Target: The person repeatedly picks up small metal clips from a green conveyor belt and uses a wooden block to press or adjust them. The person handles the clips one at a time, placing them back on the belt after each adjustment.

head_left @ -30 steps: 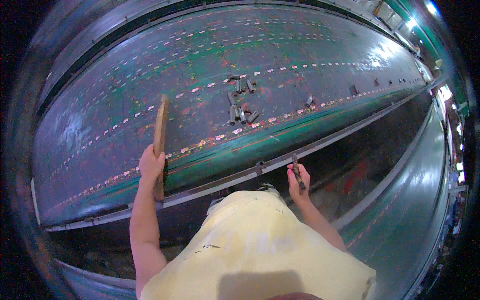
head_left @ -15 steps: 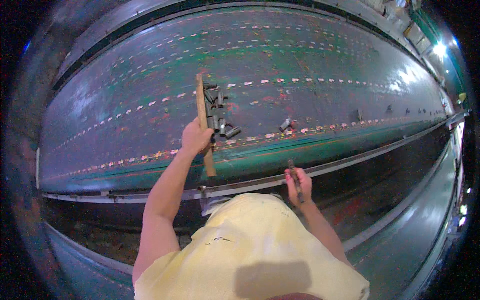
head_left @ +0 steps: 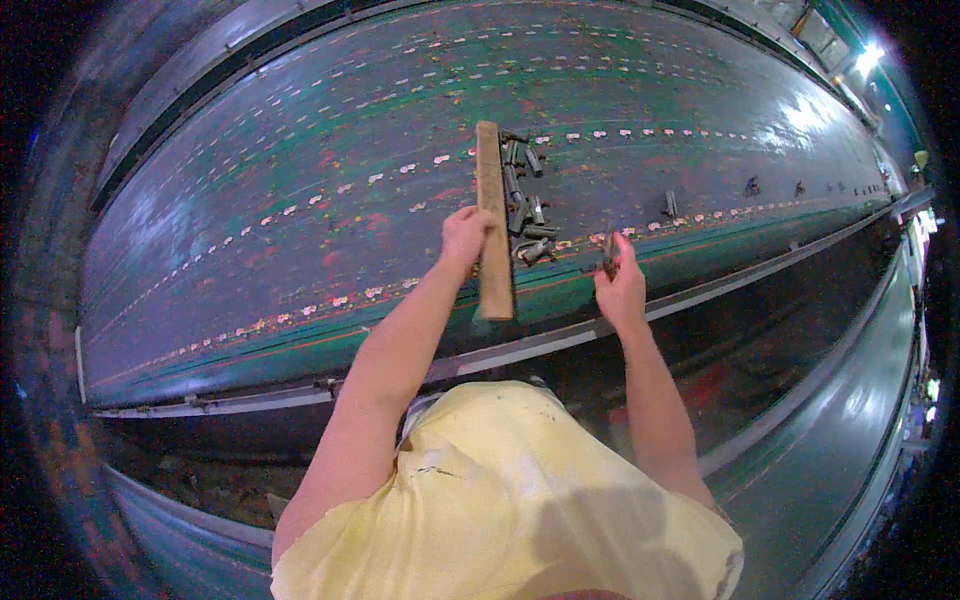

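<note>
Left hand [head_left: 467,238]: I have it closed on the left edge of the wooden slat, near mid-length.
Wooden slat [head_left: 490,190]: on the tabletop [head_left: 330,265], lying across it, its near end at the green edge band.
Metal pieces [head_left: 517,190]: a loose cluster of short grey cylinders close along the slat's right side, some perhaps touching; I can't tell from here.
Right hand [head_left: 622,285]: raised near the tabletop's front edge, fingers and thumb pinched on a small dark piece [head_left: 609,257], too blurred for me to name.
Lone grey piece [head_left: 670,203]: apart from the cluster, to its right, beside a row of printed flowers [head_left: 720,217].
Farther right: I make out small dark bits [head_left: 753,186] along the tabletop.
Front rail [head_left: 550,338]: pale, running below both hands.
</note>
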Motion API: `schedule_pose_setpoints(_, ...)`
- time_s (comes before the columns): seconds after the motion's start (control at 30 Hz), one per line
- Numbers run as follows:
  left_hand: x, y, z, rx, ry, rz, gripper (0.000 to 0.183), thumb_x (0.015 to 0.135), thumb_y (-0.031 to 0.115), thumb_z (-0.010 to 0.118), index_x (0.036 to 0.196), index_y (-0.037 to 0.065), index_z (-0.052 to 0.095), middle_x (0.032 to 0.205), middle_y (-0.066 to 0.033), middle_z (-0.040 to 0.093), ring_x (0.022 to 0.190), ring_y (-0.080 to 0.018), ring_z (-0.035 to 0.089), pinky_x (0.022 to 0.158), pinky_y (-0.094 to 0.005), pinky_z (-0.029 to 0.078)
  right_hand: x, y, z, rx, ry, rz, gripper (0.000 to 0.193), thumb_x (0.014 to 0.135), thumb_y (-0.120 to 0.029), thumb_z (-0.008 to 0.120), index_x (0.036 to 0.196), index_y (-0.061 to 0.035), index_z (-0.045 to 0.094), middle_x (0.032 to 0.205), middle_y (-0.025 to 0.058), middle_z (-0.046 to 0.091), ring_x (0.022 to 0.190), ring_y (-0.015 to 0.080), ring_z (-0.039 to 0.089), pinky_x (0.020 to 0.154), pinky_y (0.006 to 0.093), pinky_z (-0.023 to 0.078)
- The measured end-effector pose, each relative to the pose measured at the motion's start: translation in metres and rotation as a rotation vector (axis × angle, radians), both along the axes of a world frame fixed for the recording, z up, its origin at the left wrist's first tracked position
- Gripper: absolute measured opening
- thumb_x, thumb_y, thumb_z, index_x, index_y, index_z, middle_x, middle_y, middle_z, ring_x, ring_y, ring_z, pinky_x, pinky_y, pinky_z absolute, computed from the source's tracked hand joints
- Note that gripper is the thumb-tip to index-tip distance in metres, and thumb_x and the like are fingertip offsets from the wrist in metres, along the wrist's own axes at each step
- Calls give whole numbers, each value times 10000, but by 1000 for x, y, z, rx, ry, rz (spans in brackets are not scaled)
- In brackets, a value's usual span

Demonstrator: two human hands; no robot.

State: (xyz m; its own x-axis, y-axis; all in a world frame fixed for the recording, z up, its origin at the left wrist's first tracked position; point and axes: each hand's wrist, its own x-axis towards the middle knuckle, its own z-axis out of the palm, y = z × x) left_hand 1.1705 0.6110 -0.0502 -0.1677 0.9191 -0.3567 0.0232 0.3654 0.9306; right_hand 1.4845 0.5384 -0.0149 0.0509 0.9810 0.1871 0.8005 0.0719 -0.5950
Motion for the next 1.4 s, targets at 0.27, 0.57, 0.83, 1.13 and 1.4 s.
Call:
schedule_pose_setpoints(0.27,-78,-71,73,156,-375,-83,910,676,102,655,1565,11,483,1194,-211,754,878,-325,783,790,-423,680,-21,31,-9,406,-303,521,324,907,-113,732,1221,-159,801,1341,132,708,1310,362,634,1078,528,494)
schedule_pose_setpoints(0.57,-121,-142,86,227,731,-220,747,845,198,867,1526,13,621,1287,-209,740,1215,-369,736,1064,-443,579,-60,57,-23,388,-409,721,264,925,-145,727,1179,-140,798,1230,111,723,1252,338,649,1073,513,501)
schedule_pose_setpoints(0.83,-88,-185,96,128,889,-664,570,775,200,845,1318,97,705,1203,-187,758,1156,-437,721,960,-532,596,-6,47,-18,25,734,30,319,986,-16,810,1283,-49,702,1082,54,765,951,162,731,796,334,585)
schedule_pose_setpoints(1.13,-80,-218,56,263,848,-746,575,823,226,862,1369,115,720,1241,-185,737,1175,-416,718,1006,-516,596,1,-60,9,-146,558,274,442,968,78,756,1378,-81,711,1259,67,796,1088,167,756,930,314,604)
schedule_pose_setpoints(1.4,-112,-232,56,350,831,-789,592,798,236,876,1351,97,715,1158,-168,715,1098,-414,723,937,-513,601,-29,-116,0,-11,345,237,368,983,59,697,1330,-61,724,1223,125,772,1031,306,750,934,408,601)
